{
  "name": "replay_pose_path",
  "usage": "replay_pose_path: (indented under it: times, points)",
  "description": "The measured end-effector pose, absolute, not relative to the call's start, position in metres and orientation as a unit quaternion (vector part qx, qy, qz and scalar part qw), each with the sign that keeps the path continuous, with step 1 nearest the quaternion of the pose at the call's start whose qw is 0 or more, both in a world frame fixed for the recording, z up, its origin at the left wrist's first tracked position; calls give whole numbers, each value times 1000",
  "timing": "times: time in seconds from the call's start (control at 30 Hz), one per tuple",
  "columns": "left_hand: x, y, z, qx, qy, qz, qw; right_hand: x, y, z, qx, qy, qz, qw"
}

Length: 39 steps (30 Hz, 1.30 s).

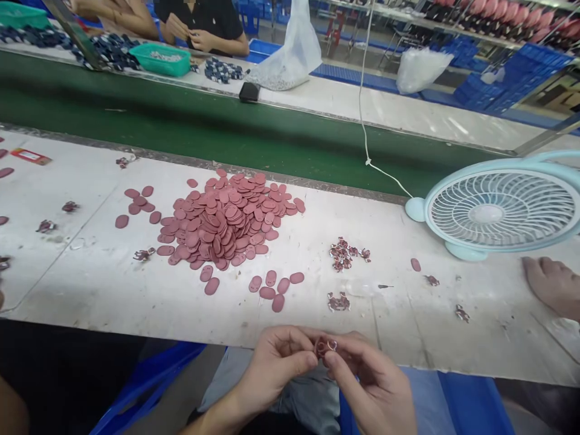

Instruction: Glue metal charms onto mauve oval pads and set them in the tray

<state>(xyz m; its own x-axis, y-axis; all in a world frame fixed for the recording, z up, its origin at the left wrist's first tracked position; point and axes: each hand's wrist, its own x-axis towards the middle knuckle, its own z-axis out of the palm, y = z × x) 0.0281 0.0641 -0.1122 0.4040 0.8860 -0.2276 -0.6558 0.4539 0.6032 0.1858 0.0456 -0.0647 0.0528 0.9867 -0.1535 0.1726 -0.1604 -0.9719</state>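
Note:
My left hand (280, 368) and my right hand (374, 377) meet at the table's near edge, fingertips pinched around a small dark red piece (322, 347) with a light metallic loop on its right side. Its details are partly hidden by the fingers. Beyond my hands lies a big heap of flat oval reddish-pink pieces (222, 217), with several loose ovals (278, 302) nearer to me. To the right of the heap are two small clusters of dark red and silvery bits, one farther back (343, 252) and one nearer (339, 301).
A light blue fan (487, 212) stands on the white table (217, 314) at the right, near another person's hand (553, 284). Behind runs a green belt (190, 130). Across it are a person's hands (199, 37), a teal basket (162, 59) and a plastic bag (290, 57).

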Motion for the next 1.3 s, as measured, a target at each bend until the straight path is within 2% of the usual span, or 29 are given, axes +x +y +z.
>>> replay_pose_path:
  times: [0.43, 0.93, 1.13, 1.23, 1.3]
  points:
    - [36, 58, -113, 220, 312, 487, 786, 188, 43, -68, -594, -449, 512, 429]
    - [41, 56, -107, 245, 325, 500, 764, 185, 40, -71, -561, -430, 519, 481]
    - [39, 52, -109, 260, 363, 495, 745, 181, 38, -81, -551, -368, 551, 508]
    - [28, 55, -107, 341, 400, 471, 709, 190, 33, -91, -522, -296, 580, 552]
    - [16, 67, -104, 457, 447, 446, 626, 205, 26, -98, -508, -237, 583, 588]
